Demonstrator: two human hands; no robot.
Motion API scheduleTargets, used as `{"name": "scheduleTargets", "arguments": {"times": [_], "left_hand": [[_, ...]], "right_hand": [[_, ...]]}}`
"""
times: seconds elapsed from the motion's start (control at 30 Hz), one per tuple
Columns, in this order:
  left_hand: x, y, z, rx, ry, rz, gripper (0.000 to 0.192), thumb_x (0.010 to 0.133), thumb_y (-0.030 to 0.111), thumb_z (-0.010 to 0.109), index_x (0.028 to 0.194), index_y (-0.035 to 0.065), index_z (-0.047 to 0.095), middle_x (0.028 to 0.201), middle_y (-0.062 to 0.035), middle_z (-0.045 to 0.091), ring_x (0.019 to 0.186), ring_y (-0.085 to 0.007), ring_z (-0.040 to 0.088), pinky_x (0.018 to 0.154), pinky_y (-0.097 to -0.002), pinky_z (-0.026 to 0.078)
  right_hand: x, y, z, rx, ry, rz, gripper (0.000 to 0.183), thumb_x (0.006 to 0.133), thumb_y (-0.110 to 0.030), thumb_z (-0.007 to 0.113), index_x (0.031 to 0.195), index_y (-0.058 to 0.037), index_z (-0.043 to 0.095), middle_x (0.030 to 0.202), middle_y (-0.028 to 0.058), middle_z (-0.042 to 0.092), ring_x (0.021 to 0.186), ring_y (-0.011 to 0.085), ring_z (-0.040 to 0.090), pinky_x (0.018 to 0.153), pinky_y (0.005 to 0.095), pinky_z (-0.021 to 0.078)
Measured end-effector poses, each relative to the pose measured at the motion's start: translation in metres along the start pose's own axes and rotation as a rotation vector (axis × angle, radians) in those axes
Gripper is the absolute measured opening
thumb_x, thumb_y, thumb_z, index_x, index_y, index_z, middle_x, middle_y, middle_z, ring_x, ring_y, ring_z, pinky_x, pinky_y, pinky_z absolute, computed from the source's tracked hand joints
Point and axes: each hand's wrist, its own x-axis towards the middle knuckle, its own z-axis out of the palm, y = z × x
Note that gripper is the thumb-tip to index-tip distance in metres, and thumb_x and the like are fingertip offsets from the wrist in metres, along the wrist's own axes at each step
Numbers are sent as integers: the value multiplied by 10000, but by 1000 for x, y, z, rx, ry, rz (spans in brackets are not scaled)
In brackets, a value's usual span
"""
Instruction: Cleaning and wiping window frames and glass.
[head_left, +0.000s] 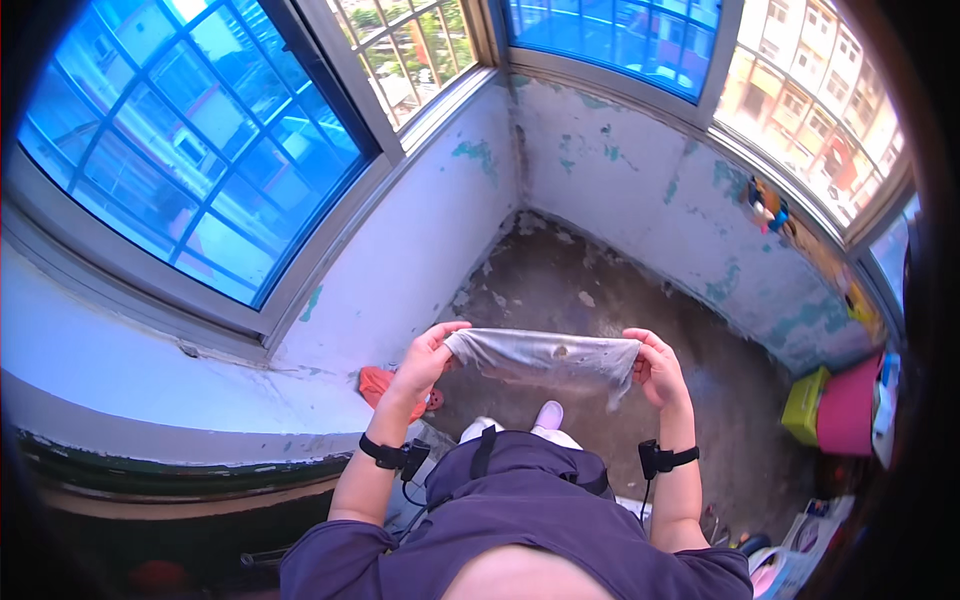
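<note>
A grey, stained cloth (551, 356) is stretched out in front of my body, well above the floor. Its left end is pinched by my left hand (427, 358), with the fingers partly behind the fabric. On the other side, my right hand (658, 366) grips the right end between thumb and fingers. The upper edge runs nearly straight between the hands, while the lower edge sags and a loose corner hangs near the right hand. A small brownish spot, perhaps a hole, shows near the cloth's middle. Both wrists wear black straps with small devices.
Left of me are a blue-tinted sliding window (202, 150) and a white ledge (225, 397). An orange bag (375, 384) lies by the wall. A pink bin (847, 409) and a yellow-green container (804, 405) stand right. Small items line the right sill (817, 259). The concrete floor (720, 405) is worn.
</note>
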Motion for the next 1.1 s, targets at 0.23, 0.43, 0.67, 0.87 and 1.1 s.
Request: {"name": "scheduleTargets", "arguments": {"times": [0.23, 0.43, 0.67, 0.87, 1.1], "left_hand": [[55, 14, 46, -62, 35, -213, 434, 1003, 311, 349, 1115, -31, 592, 980, -138, 672, 855, -242, 679, 797, -380, 556], [118, 15, 104, 44, -378, -91, 501, 858, 92, 572, 1323, 16, 399, 1132, -106, 581, 957, -171, 618, 816, -309, 523], [196, 36, 119, 71, -322, -30, 323, 949, 234, 593, 1189, 21, 553, 971, -50, 638, 796, -117, 631, 674, -267, 550], [277, 69, 127, 800, -382, 225, 349, 926, 273, 585, 1166, 22, 554, 902, -115, 655, 684, -211, 641, 603, -355, 517], [386, 106, 105, 910, -518, 704, 635, 790, 433, 697, 1298, 105, 503, 1132, -137, 613, 980, -315, 626, 810, -398, 514]], "right_hand": [[90, -26, -13, -446, -62, -186, 294, 1020, -274, 427, 1141, -73, 604, 976, -21, 631, 890, 58, 588, 797, 250, 469], [119, -28, 44, -230, -542, 13, 319, 965, -172, 449, 1212, -5, 565, 1220, 89, 581, 1166, 186, 529, 1014, 326, 403], [157, -70, 33, -410, -476, -92, 434, 926, -139, 596, 1323, 11, 504, 1324, 115, 541, 1204, 210, 528, 972, 311, 449], [231, -69, 6, 136, -52, 158, 555, 964, -466, 445, 1355, -72, 449, 1313, 97, 527, 1227, 237, 490, 931, 452, 467], [386, -91, 47, 481, -83, 225, 526, 979, -462, 370, 1247, -48, 554, 1208, 134, 617, 1097, 299, 597, 967, 439, 468]]}}
